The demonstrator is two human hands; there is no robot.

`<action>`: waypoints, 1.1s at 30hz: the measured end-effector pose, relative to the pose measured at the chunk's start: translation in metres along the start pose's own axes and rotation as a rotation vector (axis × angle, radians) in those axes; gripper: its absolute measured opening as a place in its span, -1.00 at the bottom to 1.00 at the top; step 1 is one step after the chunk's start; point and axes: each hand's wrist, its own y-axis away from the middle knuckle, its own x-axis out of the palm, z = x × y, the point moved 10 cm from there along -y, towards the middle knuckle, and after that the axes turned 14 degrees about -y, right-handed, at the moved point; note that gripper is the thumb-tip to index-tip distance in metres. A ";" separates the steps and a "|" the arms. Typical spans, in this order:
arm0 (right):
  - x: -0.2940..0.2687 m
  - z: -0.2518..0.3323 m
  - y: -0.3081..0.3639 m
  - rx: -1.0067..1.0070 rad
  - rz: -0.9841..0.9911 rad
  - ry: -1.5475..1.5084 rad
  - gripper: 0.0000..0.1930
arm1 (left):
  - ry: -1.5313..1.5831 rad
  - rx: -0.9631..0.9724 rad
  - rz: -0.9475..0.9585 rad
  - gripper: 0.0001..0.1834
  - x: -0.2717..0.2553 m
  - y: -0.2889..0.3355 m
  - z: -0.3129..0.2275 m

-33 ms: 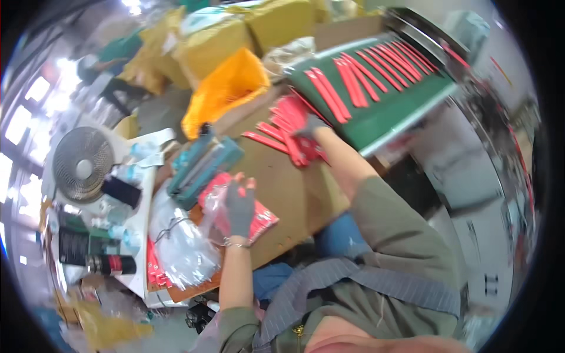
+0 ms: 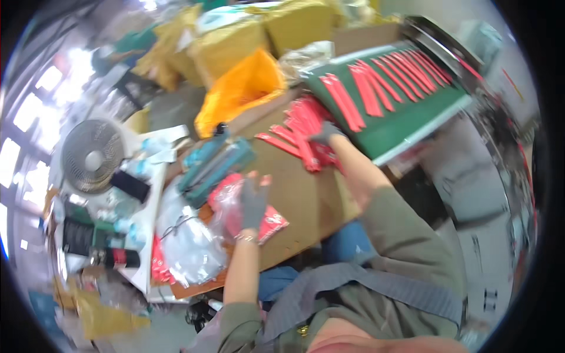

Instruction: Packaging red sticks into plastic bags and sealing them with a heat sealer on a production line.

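Note:
My left hand (image 2: 254,203), in a grey glove with bare fingertips, lies over a clear plastic bag (image 2: 225,203) and a red packet (image 2: 272,222) near the front edge of the brown board. Its fingers are stretched out and apart. My right hand (image 2: 327,134), gloved too, touches the right side of a heap of flat red strips (image 2: 306,126) fanned out on the board. Blur and the strips hide its fingers. Beyond it, a green conveyor belt (image 2: 382,126) carries several more red strips (image 2: 342,103) in a loose row.
A teal sealing device (image 2: 220,170) stands left of the board (image 2: 288,194). Clear plastic bags (image 2: 191,247) lie beside it. Farther left are a fan (image 2: 93,156), a dark phone (image 2: 130,185) and a black bottle (image 2: 115,257). An orange sack (image 2: 241,88) sits behind, before yellow bundles (image 2: 229,47).
The whole view has shifted, so the scene sits slightly farther right. Both hands stay at the same places, the left by the bag and the right at the red heap.

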 end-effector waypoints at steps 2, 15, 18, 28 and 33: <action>0.019 0.047 0.008 -0.155 -0.125 -0.062 0.02 | -0.527 0.164 0.038 -0.53 0.065 -0.019 0.067; 0.018 0.005 0.160 -0.745 -0.375 -0.426 -0.52 | 0.074 -0.135 0.010 -0.36 0.102 0.017 0.058; 0.032 -0.054 0.199 -0.720 -0.302 -0.379 -0.55 | 0.123 -0.170 0.151 -0.41 0.094 0.032 0.064; 0.102 0.000 0.261 -1.083 0.077 0.127 -0.73 | 0.214 -0.226 0.165 -0.36 0.074 0.042 0.034; 0.099 0.026 0.256 -1.061 0.008 0.026 -0.61 | 0.305 -0.210 0.231 -0.22 0.078 0.048 0.040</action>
